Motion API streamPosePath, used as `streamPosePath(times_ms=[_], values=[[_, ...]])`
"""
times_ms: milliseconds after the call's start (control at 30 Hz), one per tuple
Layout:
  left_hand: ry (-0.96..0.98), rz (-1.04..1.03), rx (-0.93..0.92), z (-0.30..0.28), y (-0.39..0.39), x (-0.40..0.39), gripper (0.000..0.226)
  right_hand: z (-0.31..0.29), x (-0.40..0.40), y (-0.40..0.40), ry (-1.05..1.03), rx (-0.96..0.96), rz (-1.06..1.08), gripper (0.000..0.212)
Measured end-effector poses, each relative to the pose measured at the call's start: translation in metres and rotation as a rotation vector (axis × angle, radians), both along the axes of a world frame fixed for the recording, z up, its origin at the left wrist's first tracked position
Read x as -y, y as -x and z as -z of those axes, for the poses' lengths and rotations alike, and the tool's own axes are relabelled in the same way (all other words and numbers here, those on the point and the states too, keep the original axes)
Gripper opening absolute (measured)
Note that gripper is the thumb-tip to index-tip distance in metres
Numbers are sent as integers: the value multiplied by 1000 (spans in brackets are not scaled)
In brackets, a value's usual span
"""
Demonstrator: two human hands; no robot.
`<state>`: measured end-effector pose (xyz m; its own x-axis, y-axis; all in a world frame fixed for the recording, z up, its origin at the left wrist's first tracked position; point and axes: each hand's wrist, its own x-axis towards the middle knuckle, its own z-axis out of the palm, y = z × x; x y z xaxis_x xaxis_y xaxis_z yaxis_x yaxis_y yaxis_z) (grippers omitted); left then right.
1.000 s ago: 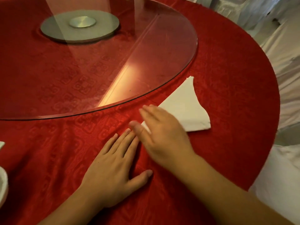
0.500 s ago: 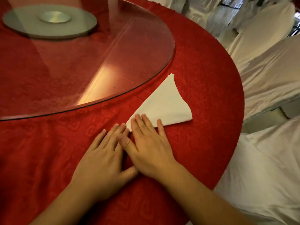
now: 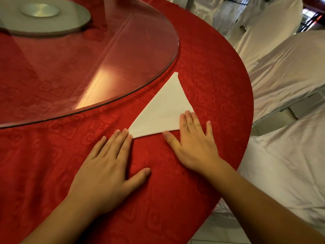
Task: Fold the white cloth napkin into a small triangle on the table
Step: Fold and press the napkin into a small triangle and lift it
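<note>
The white cloth napkin (image 3: 165, 111) lies flat on the red tablecloth (image 3: 211, 81) as a folded triangle, one tip pointing away toward the glass turntable. My left hand (image 3: 107, 164) rests palm down on the cloth, its fingertips touching the napkin's near left corner. My right hand (image 3: 191, 141) lies flat with fingers spread, its fingertips covering the napkin's near right corner. Neither hand holds anything.
A round glass turntable (image 3: 105, 55) on a grey metal hub (image 3: 40, 16) covers the table's middle, its rim just beyond the napkin. White-covered chairs (image 3: 284, 71) stand close around the table's right edge.
My right hand slid right along the napkin's near edge, from beside my left hand to the right corner. My left hand stayed near the left corner. The view shifted slightly.
</note>
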<state>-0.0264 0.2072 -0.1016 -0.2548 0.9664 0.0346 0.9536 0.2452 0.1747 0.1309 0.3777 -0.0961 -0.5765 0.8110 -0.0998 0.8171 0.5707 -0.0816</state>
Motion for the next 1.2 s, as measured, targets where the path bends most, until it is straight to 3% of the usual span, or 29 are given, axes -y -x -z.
streamPosePath(times_ms=[633,733,933,1200], values=[[14,-2,4,-7,-1,1,93,-8,2,-5,-9,-9,-30,92],[24,-3,0,-5,-1,1,92,-21,11,4,-48,-43,-202,86],[26,23,10,-3,-1,0,90,-43,29,47,64,-150,-702,76],[-1,8,-36,-1,-2,-2,91,-24,-9,57,120,10,-842,80]])
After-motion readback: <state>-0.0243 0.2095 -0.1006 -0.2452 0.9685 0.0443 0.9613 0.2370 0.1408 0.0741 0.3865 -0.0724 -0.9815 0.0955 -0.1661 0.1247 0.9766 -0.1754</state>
